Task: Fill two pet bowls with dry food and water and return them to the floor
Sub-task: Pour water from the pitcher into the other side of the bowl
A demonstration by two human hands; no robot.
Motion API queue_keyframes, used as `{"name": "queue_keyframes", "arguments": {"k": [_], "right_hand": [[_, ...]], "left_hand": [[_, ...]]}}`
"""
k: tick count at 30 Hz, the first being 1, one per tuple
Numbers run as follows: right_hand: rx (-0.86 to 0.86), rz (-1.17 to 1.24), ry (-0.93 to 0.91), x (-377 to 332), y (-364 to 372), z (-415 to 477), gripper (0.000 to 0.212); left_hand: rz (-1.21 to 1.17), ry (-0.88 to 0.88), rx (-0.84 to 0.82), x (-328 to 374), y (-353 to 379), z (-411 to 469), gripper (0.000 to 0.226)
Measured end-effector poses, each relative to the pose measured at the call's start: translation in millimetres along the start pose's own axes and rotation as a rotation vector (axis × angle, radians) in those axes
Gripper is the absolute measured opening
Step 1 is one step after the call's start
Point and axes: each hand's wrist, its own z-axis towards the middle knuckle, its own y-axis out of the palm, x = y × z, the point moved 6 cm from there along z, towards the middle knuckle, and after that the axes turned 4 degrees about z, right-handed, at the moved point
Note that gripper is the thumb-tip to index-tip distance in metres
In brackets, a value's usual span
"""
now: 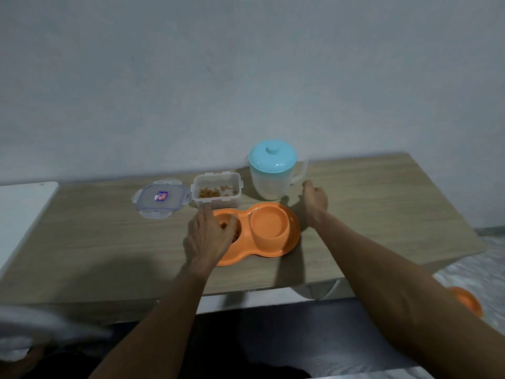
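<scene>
An orange double pet bowl sits on the wooden table. My left hand hovers over its left cup, fingers pinched on brown kibble, and hides most of that cup. The right cup looks bare inside. Behind the bowl stands an open clear food container with a little kibble in it. A clear water jug with a blue lid stands at its right. My right hand is beside the jug's handle, fingers curled, apart from it.
The container's clear lid lies flat to the left of the container. A white surface adjoins the table on the left. Another orange object lies on the floor at the right, below the table edge.
</scene>
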Motion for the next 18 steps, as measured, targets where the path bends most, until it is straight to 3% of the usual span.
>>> {"name": "queue_keyframes", "arguments": {"k": [3,5,9,18], "right_hand": [[0.0,-0.167,0.021,15,-5,-25,0.061],[-0.024,-0.262,0.025,23,-5,-38,0.061],[-0.066,-0.391,0.01,38,-2,-57,0.043],[0.014,-0.364,0.058,56,-12,-77,0.047]], "left_hand": [[-0.04,-0.212,-0.115,-34,7,8,0.084],[-0.064,-0.319,-0.138,-49,9,8,0.078],[-0.033,-0.316,-0.194,-58,14,7,0.066],[-0.094,-0.315,-0.265,-61,10,7,0.051]]}}
